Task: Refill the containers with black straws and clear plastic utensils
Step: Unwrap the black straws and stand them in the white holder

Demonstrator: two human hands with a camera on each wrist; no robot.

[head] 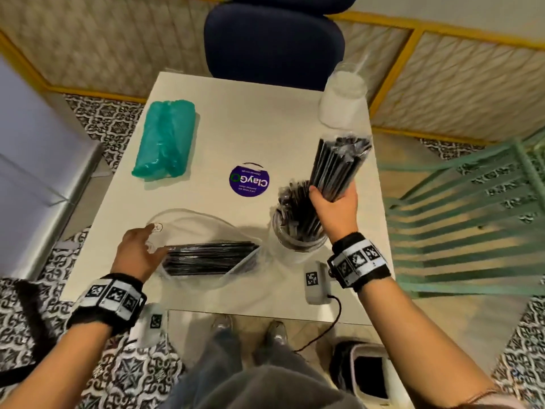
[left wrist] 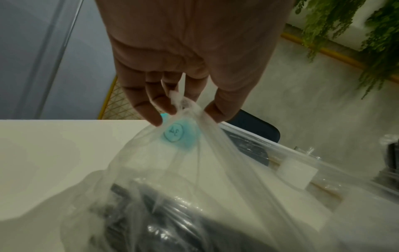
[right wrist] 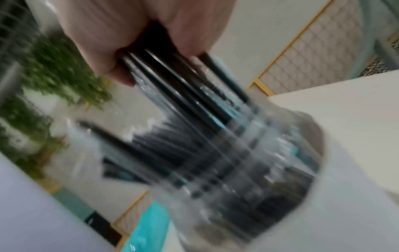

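Note:
My right hand [head: 333, 202] grips a bundle of wrapped black straws [head: 339, 166], tilted, its lower end going into a clear jar [head: 298, 231] that holds more black straws. The right wrist view is blurred but shows the straws [right wrist: 172, 81] in my fist above the jar [right wrist: 248, 162]. My left hand [head: 138, 249] pinches the edge of a clear plastic bag [head: 191, 219] lying on the white table [head: 259, 125], with more black straws [head: 209, 258] inside. In the left wrist view the fingers [left wrist: 155, 102] bunch the bag's film [left wrist: 194, 145].
A teal plastic packet [head: 165, 140] lies at the table's far left. A second clear jar [head: 342, 98] stands at the far right corner. A purple round sticker [head: 250, 180] marks the centre. A dark chair [head: 274, 42] is behind, a green chair [head: 472, 216] to the right.

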